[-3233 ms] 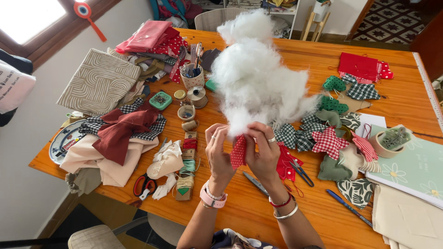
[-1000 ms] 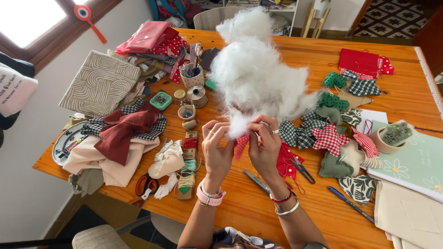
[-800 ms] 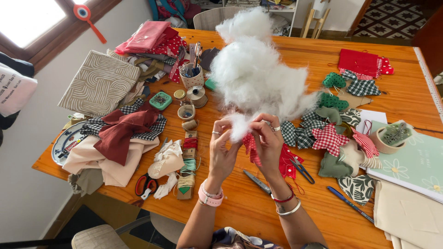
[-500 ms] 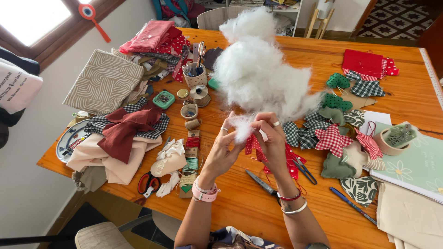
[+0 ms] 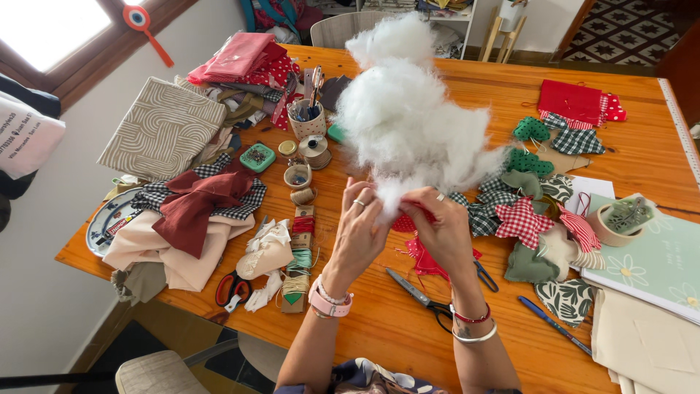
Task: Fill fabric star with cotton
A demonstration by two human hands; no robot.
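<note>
Fluffy white stuffing (image 5: pixel 408 124) pinched by left hand (image 5: pixel 359 233); right hand (image 5: pixel 441 230) grips red fabric piece (image 5: pixel 430 257).

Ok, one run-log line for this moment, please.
left hand: pinching white stuffing | right hand: holding red fabric piece | scissors: lying on table, untouched

The heap of white fluffy stuffing (image 5: pixel 408 124) rises behind both hands; steel scissors (image 5: pixel 419 295) lie below the right hand (image 5: pixel 445 233); folded fabrics (image 5: pixel 197 219) sit left of the left hand (image 5: pixel 361 233).
</note>
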